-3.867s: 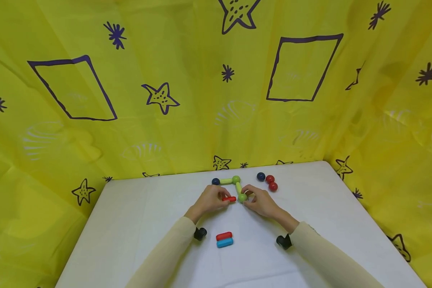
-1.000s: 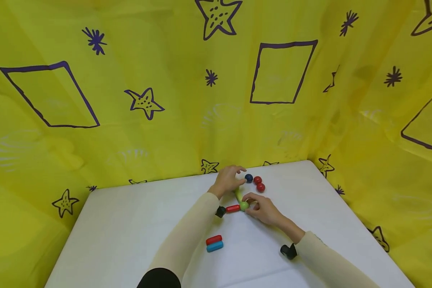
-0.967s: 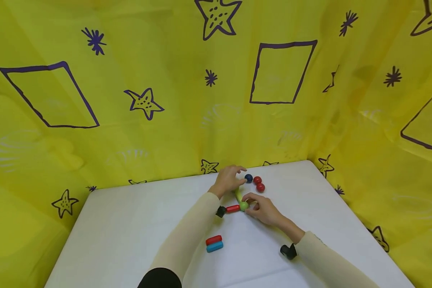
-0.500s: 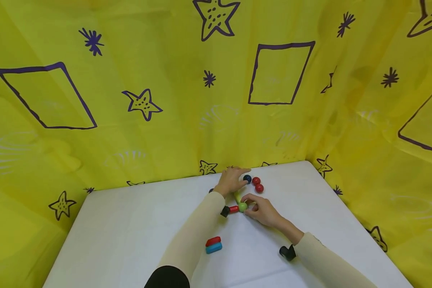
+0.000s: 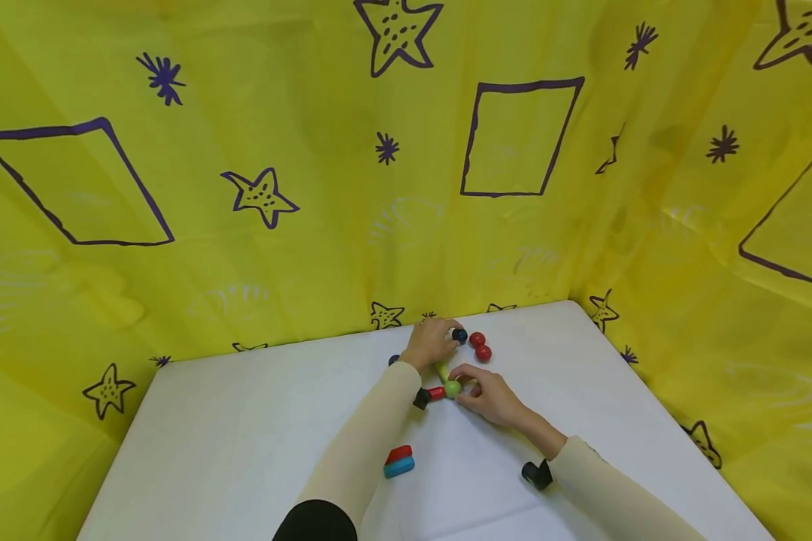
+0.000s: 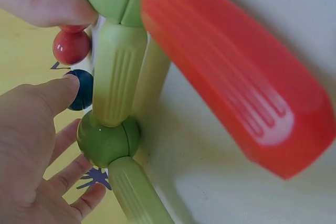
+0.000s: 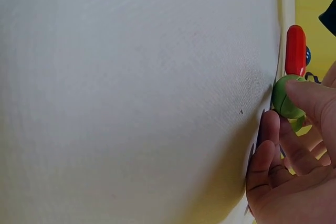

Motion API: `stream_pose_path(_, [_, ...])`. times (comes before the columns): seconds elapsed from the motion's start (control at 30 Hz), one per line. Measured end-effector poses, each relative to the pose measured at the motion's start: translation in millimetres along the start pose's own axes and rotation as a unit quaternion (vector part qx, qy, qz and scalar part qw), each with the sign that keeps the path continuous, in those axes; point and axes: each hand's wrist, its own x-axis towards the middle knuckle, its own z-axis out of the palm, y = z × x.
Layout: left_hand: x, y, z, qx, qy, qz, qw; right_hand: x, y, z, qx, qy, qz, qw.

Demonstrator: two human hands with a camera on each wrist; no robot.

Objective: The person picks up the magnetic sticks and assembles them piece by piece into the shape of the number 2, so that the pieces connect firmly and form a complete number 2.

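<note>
At the far side of the table, my left hand point(image 5: 429, 343) pinches a dark blue ball point(image 5: 459, 336) between thumb and fingers. My right hand point(image 5: 492, 398) holds a light green ball point(image 5: 452, 389) with thumb and fingertips. A red toy building stick point(image 6: 236, 77) is joined to that ball. From the same ball a light green stick point(image 6: 119, 72) runs to a second green ball point(image 6: 105, 140), which bears another green stick point(image 6: 137, 190). In the head view my left hand covers part of this chain. Another dark blue ball point(image 5: 393, 360) peeks out left of the left wrist.
Two red balls point(image 5: 483, 353) lie right of the pinched ball. A red stick point(image 5: 401, 454) and a blue stick point(image 5: 399, 467) lie side by side nearer me, partly behind the left sleeve. A yellow patterned curtain point(image 5: 338, 248) borders the white table point(image 5: 230, 421).
The red stick, earlier in my left hand, is now joined to the green ball. My left hand reached over the chain and its fingers closed on the dark blue ball. My right hand kept its hold.
</note>
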Motion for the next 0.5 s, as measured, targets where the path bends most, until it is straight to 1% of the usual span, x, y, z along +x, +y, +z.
stream_pose_path(0.27, [-1.1, 0.7, 0.7, -0.029, 0.014, -0.001, 0.9995, -0.8, -0.9, 1.3, -0.002, 0.002, -0.005, 1.0])
stream_pose_path(0.5, [0.8, 2.8, 3.5, -0.029, 0.026, -0.002, 0.9993, -1.3, -1.6, 1.2, -0.004, 0.004, -0.006, 1.0])
